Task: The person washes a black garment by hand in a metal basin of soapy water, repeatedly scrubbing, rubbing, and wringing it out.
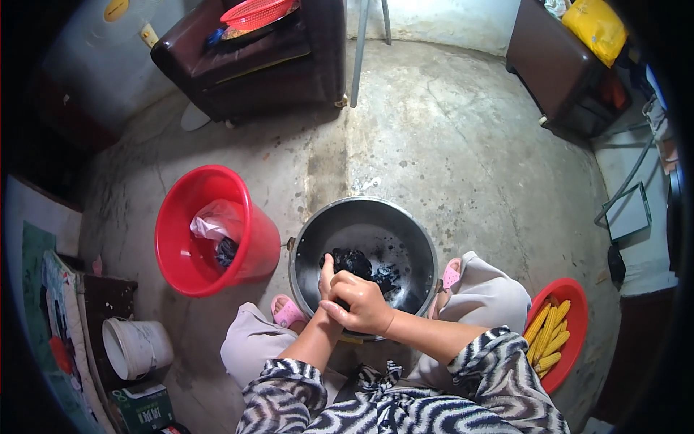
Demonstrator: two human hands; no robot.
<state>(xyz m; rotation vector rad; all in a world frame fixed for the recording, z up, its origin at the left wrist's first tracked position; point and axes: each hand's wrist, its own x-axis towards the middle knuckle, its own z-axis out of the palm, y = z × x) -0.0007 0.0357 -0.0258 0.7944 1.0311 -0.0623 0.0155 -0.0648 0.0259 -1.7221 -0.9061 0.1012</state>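
Observation:
A deep metal pot (364,205) stands on the floor between my feet, its inside dark grey. My left hand (328,282) and my right hand (355,298) press together over its near side. A wet, black, crumpled cloth-like thing (351,262) bulges out beyond them, and both hands grip it. The left thumb points up along its left side; the curled right fingers lie across the left hand. More black material (386,278) rests on the pot's bottom among wet dark spots. My hands hide part of the black thing.
Left of the pot, a red plastic bucket (249,217) leans, with a pale bag (214,219) and dark cloth inside. Corn cobs (547,333) fill a red basin (579,325) at the right. A white bucket (154,347) is far left. Dark armchairs (255,70) stand ahead.

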